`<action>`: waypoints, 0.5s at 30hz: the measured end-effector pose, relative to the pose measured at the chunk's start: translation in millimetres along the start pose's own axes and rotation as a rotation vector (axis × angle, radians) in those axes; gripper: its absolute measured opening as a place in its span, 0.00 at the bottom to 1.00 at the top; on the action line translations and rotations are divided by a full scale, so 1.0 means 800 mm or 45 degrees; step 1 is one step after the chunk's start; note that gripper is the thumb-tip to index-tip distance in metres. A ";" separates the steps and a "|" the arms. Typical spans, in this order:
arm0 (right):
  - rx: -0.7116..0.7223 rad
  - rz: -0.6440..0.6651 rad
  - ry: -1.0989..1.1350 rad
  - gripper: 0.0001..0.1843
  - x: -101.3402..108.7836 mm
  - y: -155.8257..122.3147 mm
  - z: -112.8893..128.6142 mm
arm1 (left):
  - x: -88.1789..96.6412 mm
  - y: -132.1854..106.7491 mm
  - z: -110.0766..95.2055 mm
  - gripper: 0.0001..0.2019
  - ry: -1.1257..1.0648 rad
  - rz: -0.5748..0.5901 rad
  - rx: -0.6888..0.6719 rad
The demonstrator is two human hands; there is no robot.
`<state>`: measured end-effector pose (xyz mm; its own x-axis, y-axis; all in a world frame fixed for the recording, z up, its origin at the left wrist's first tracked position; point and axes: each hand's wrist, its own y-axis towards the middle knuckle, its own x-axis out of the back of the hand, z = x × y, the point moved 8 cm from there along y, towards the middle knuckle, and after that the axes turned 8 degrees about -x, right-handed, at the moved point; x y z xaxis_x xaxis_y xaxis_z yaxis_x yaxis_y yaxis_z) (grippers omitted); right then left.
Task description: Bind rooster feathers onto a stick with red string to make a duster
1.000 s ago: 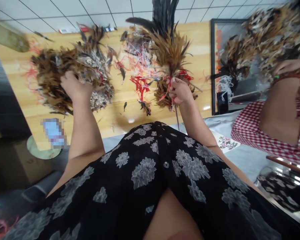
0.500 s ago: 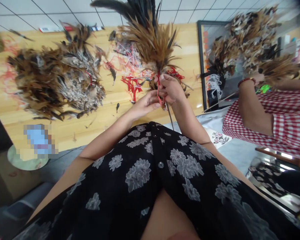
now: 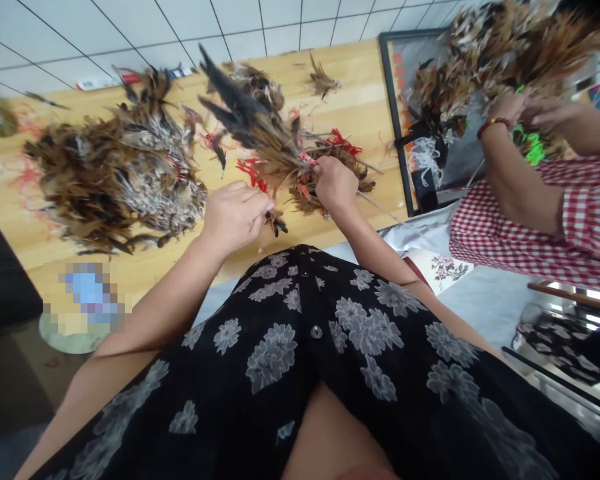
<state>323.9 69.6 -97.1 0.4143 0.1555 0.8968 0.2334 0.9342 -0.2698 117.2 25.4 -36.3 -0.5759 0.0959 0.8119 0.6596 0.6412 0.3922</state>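
My right hand (image 3: 336, 183) is closed around the tied end of a feather duster (image 3: 275, 143), at the red string binding its brown and black feathers to a thin stick. The feathers point to the upper left, over the table. To the left, my left hand (image 3: 236, 217) has its fingers pinched together, apart from the duster. A small dark feather tuft (image 3: 279, 225) shows right by its fingertips; I cannot tell whether it is held or lies behind. Under and behind the duster lie red strings (image 3: 250, 172) and more brown feathers (image 3: 353, 172).
A large heap of feathers (image 3: 90, 180) covers the left of the wooden table (image 3: 180, 263). A black-framed pane (image 3: 397, 120) stands at the right. Beside it, a person in a checked sleeve (image 3: 593, 207) handles feathers and green string (image 3: 534, 148). Along the back runs a tiled wall (image 3: 240, 27).
The feather duster has swung from upright to tilted left and lower, held by my right hand alone. My left hand has come off the string and moved left. The view has shifted slightly.
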 end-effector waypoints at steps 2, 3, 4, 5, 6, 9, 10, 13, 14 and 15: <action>0.058 0.017 -0.258 0.23 0.000 -0.007 0.003 | 0.012 0.008 0.002 0.24 0.037 0.055 -0.070; 0.099 0.043 -0.346 0.24 0.000 -0.011 0.005 | 0.019 0.012 0.007 0.25 0.049 0.065 -0.095; 0.145 0.075 -0.414 0.25 -0.001 -0.015 0.008 | 0.026 0.015 0.013 0.25 0.070 0.071 -0.118; 0.195 0.113 -0.469 0.25 -0.002 -0.019 0.010 | 0.033 0.018 0.022 0.24 0.105 0.071 -0.132; 0.247 0.153 -0.516 0.24 -0.003 -0.024 0.012 | 0.040 0.020 0.034 0.23 0.146 0.080 -0.129; 0.424 0.272 -0.600 0.21 -0.005 -0.039 0.019 | 0.050 0.023 0.081 0.22 0.221 0.188 -0.002; 0.488 0.305 -0.603 0.20 -0.005 -0.044 0.022 | 0.050 0.024 0.097 0.23 0.226 0.228 0.062; 0.671 0.358 -0.525 0.18 0.006 -0.061 0.030 | 0.046 0.023 0.137 0.28 0.198 0.295 0.263; 0.718 0.359 -0.475 0.18 0.012 -0.067 0.033 | 0.041 0.022 0.148 0.28 0.158 0.296 0.345; 0.759 0.356 -0.417 0.18 0.019 -0.071 0.036 | 0.034 0.019 0.157 0.27 0.099 0.290 0.433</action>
<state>291.3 27.8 -58.2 0.0825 0.4145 0.9063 -0.3994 0.8469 -0.3510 51.0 132.9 -62.9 -0.3867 0.2146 0.8969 0.5609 0.8267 0.0441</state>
